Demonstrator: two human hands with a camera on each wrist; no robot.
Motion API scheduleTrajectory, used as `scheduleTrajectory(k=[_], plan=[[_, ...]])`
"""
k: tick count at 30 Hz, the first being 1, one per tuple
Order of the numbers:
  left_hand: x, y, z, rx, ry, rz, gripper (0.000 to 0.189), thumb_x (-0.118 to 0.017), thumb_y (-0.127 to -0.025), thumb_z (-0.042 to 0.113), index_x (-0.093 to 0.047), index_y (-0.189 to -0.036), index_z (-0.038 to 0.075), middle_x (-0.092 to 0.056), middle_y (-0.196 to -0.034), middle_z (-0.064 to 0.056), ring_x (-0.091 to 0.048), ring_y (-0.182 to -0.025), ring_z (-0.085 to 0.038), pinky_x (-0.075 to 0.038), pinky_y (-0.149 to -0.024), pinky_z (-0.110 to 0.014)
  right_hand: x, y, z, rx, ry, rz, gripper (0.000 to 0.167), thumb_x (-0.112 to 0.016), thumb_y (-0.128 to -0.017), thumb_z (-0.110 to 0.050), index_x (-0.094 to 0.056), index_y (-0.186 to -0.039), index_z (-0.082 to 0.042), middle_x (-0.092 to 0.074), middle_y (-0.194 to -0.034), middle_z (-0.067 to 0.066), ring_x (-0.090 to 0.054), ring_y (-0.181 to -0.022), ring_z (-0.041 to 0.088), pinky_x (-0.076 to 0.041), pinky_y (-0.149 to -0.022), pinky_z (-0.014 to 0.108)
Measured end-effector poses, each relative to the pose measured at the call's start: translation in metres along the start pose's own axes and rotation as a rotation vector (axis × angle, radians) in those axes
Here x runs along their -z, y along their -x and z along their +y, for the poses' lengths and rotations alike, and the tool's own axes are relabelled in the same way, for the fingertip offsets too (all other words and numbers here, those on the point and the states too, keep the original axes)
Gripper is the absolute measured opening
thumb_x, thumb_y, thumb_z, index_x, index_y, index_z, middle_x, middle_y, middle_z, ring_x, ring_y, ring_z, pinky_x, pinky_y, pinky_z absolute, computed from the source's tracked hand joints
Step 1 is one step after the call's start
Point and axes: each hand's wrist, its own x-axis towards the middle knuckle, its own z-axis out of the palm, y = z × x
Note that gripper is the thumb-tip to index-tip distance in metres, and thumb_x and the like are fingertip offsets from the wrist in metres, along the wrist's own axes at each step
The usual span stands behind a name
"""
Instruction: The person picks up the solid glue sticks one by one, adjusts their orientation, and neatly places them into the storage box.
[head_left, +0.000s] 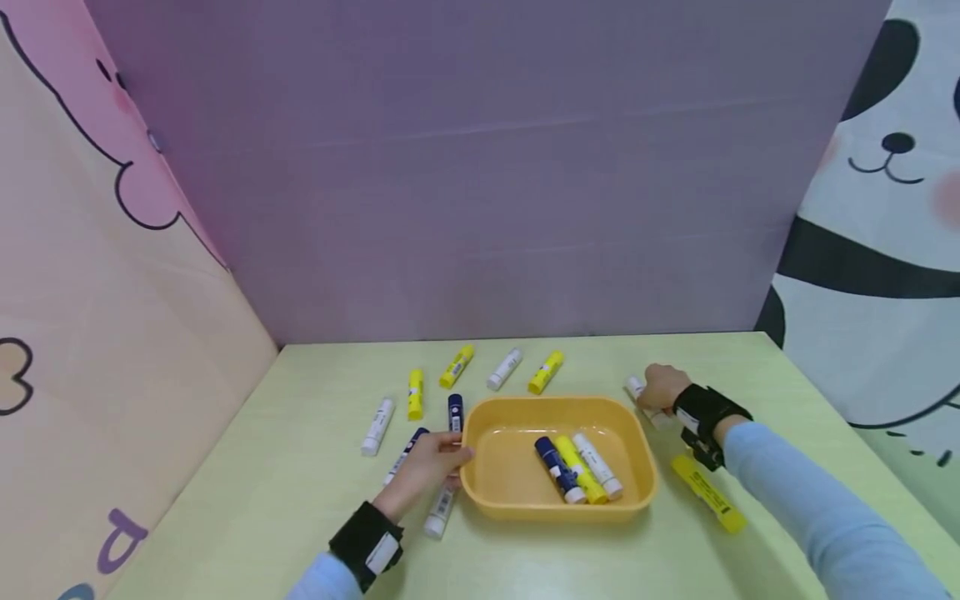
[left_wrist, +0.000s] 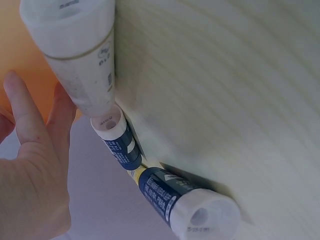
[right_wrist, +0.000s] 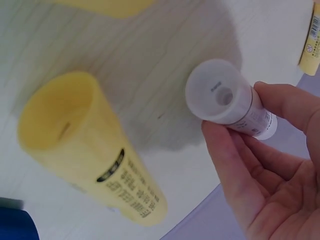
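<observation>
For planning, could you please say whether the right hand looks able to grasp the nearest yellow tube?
Probably not yet: the right hand pinches a white tube, though the yellow tube lies close.

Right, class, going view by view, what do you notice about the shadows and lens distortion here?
Head view: soft shadows in front of the yellow tray and beneath the right sleeve; left wrist view: a dark shadow beside the nearest navy stick; right wrist view: a broad, soft-edged shadow around the held white stick, while the large yellow stick tapers strongly away from the lens.
</observation>
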Motion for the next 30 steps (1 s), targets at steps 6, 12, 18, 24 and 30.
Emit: scheduleTrajectory(k=[6,12,18,24,30], plan=[[0.0,-0.001,0.001,0.025,-0.009,0.002,0.046,-0.056,-0.09,0.021,-0.047,-0.129,-0.001,-0.062,-0.112,-0.015,-0.064,-0.083,-0.016,-0.056,-0.071,-0.029,0.003,0.004,-0.001,0.001,-0.018,0.016,0.015,-0.06,-0.077,-0.012,-0.053,-0.071,-0.001,-0.052,-0.057,0.005,-0.043,-0.039,0.008,-0.036,-0.036,0.015],[0.0,-0.001,0.0,0.039,-0.01,0.002,0.046,-0.056,-0.09,0.021,-0.046,-0.13,0.0,-0.063,-0.111,-0.013,-0.064,-0.082,-0.014,-0.056,-0.071,-0.029,0.005,0.006,-0.004,0.004,-0.019,0.025,0.014,-0.06,-0.077,-0.012,-0.055,-0.071,-0.001,-0.054,-0.059,0.005,-0.047,-0.042,0.01,-0.039,-0.038,0.016],[0.002,0.0,0.0,0.009,0.002,-0.011,0.046,-0.055,-0.09,0.02,-0.046,-0.13,0.0,-0.062,-0.111,-0.015,-0.065,-0.085,-0.017,-0.056,-0.072,-0.029,0.005,0.006,-0.002,-0.01,-0.033,0.018,0.015,-0.061,-0.077,-0.014,-0.056,-0.07,-0.002,-0.055,-0.062,0.007,-0.054,-0.048,0.014,-0.045,-0.042,0.02],[0.002,0.001,0.001,0.008,-0.007,-0.011,0.046,-0.055,-0.09,0.02,-0.046,-0.13,0.0,-0.061,-0.112,-0.017,-0.065,-0.086,-0.019,-0.056,-0.072,-0.03,0.007,0.001,0.0,-0.035,-0.036,-0.009,0.017,-0.062,-0.078,-0.018,-0.058,-0.07,-0.003,-0.056,-0.062,0.005,-0.055,-0.049,0.012,-0.047,-0.044,0.019],[0.002,0.0,0.001,0.016,0.0,-0.011,0.046,-0.055,-0.09,0.02,-0.045,-0.131,0.0,-0.062,-0.111,-0.015,-0.065,-0.086,-0.018,-0.056,-0.072,-0.029,0.015,0.004,-0.005,-0.02,-0.043,-0.008,0.018,-0.065,-0.077,-0.018,-0.059,-0.07,-0.002,-0.058,-0.062,0.006,-0.057,-0.05,0.013,-0.05,-0.047,0.022]])
